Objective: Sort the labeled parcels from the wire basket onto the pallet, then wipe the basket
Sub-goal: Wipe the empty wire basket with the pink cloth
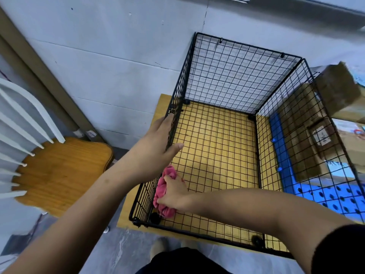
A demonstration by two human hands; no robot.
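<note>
Basket of black square-grid wire (233, 76), open-topped, box-shaped and joined by round black corner connectors, stands on a flat yellow wood-grain board (164, 103) against a pale painted wall (118, 56), just beside a blue perforated plastic pallet (335, 196) carrying brown cardboard parcels (337, 86). The left hand (158, 141) clasps the top rim of the basket's left panel, thumb inside the mesh and fingers outside. The right hand (173, 196), inside the basket, has its fingers curled tightly around a crumpled pink terry cloth (161, 189) held against the lower left panel near the front corner.
</note>
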